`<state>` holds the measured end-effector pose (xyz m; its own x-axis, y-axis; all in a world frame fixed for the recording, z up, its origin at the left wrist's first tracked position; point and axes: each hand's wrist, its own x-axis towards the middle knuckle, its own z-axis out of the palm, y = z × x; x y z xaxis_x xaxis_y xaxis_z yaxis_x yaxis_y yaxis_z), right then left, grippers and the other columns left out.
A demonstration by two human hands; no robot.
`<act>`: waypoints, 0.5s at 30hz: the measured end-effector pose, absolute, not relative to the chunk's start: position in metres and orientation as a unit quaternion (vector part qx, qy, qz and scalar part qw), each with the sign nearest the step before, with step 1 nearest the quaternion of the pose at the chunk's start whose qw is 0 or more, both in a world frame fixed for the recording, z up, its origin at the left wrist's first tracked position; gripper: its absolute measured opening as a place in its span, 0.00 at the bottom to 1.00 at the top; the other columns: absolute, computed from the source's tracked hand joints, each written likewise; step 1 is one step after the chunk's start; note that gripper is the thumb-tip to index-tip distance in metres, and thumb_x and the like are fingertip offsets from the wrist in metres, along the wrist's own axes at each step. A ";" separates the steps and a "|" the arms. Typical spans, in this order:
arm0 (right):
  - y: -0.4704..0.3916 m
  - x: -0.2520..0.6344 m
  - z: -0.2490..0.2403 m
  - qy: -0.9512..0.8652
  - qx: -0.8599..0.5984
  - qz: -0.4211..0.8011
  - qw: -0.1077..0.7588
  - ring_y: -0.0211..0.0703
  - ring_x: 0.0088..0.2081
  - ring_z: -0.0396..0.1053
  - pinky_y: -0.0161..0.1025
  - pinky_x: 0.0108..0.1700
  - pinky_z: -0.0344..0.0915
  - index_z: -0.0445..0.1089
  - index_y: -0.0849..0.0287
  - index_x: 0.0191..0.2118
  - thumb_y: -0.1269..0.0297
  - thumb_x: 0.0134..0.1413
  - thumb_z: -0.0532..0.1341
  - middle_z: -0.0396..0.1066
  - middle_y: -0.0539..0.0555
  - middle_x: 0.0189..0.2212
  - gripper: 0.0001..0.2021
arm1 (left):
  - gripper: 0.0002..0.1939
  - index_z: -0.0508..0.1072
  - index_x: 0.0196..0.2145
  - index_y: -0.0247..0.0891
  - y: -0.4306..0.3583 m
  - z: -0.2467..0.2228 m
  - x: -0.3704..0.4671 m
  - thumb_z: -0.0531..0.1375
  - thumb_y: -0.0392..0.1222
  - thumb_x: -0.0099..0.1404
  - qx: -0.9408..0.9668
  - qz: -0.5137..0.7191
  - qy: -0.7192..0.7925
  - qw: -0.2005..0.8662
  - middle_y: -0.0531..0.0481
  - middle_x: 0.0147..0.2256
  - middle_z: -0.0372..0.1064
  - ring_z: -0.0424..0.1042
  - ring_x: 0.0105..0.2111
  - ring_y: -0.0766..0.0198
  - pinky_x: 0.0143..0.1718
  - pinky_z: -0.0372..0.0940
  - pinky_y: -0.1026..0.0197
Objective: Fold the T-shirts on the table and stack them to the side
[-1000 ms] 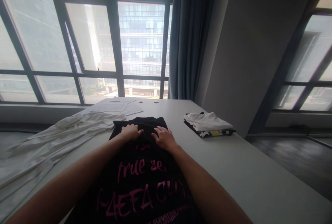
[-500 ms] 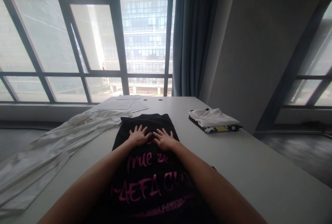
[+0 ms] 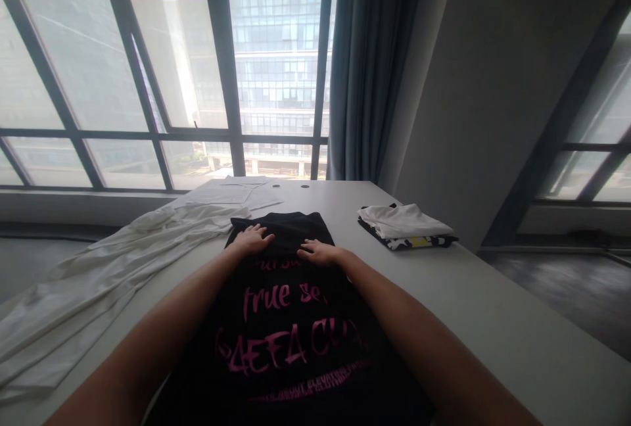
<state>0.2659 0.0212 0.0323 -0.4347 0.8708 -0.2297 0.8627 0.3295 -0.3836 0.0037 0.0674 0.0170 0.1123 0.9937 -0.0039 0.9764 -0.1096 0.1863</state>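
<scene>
A black T-shirt (image 3: 290, 321) with pink lettering lies spread lengthwise before me on the white table. My left hand (image 3: 252, 239) rests on its far left part, fingers stretched out. On the far right part lies my right hand (image 3: 318, 252), also flat with fingers extended. Neither hand grips the cloth. The shirt's near end runs out of the bottom of the view, and my forearms cover parts of its sides.
A crumpled white cloth (image 3: 123, 268) stretches along the left of the table (image 3: 493, 334). White sheets (image 3: 221, 194) lie at its back left. Folded clothes (image 3: 407, 223), white over black patterned, sit at the right. Windows and a blue-grey curtain (image 3: 369, 71) stand behind.
My hands have moved apart, the left toward the shirt's left edge and the right toward its right edge. More of the lettering between them shows. The view has tipped slightly.
</scene>
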 end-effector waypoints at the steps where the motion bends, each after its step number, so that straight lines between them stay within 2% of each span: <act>1: 0.027 0.270 0.034 -0.814 -0.533 0.231 0.019 0.52 0.71 0.39 0.51 0.70 0.39 0.56 0.56 0.68 0.44 0.64 0.51 0.42 0.56 0.71 0.33 | 0.36 0.63 0.65 0.42 0.073 0.016 -0.009 0.49 0.64 0.66 0.731 0.057 0.678 0.049 0.41 0.69 0.46 0.43 0.69 0.44 0.66 0.42 0.41; 3: 0.038 0.277 0.035 -0.810 -0.539 0.225 0.039 0.51 0.69 0.46 0.44 0.69 0.44 0.59 0.58 0.67 0.44 0.62 0.55 0.47 0.59 0.70 0.33 | 0.34 0.62 0.65 0.43 0.083 0.011 -0.033 0.48 0.62 0.68 0.715 0.055 0.697 0.022 0.42 0.69 0.45 0.41 0.69 0.45 0.65 0.39 0.36; 5: 0.049 0.282 0.033 -0.806 -0.551 0.211 0.047 0.51 0.69 0.48 0.43 0.68 0.46 0.60 0.59 0.66 0.44 0.60 0.58 0.49 0.59 0.69 0.34 | 0.34 0.60 0.66 0.43 0.091 0.002 -0.053 0.47 0.61 0.69 0.703 0.058 0.709 0.029 0.41 0.70 0.43 0.40 0.70 0.46 0.65 0.40 0.36; 10: 0.064 0.285 0.026 -0.771 -0.618 0.153 0.030 0.55 0.70 0.42 0.56 0.67 0.47 0.54 0.56 0.68 0.45 0.63 0.54 0.44 0.60 0.71 0.34 | 0.37 0.57 0.67 0.40 0.097 -0.013 -0.074 0.47 0.62 0.68 0.726 0.080 0.681 0.053 0.41 0.70 0.41 0.38 0.70 0.49 0.66 0.42 0.43; 12: 0.067 0.284 0.024 -0.748 -0.651 0.110 0.060 0.57 0.68 0.48 0.56 0.64 0.51 0.56 0.59 0.67 0.47 0.65 0.52 0.49 0.63 0.69 0.32 | 0.36 0.58 0.66 0.38 0.094 -0.008 -0.077 0.48 0.61 0.68 0.723 0.118 0.679 0.038 0.40 0.69 0.45 0.45 0.69 0.50 0.65 0.47 0.49; 15: 0.074 0.285 0.024 -0.695 -0.705 0.061 0.131 0.59 0.62 0.59 0.51 0.60 0.59 0.63 0.65 0.62 0.50 0.64 0.53 0.60 0.70 0.62 0.29 | 0.33 0.66 0.60 0.34 0.088 0.006 -0.082 0.51 0.59 0.66 0.654 0.173 0.736 -0.025 0.35 0.62 0.61 0.61 0.62 0.46 0.58 0.58 0.52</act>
<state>0.2850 0.0743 0.0241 0.0277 0.9951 0.0952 0.9629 -0.0010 -0.2699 -0.0823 0.0883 0.0064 -0.1426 0.9541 0.2634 0.9713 0.0837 0.2227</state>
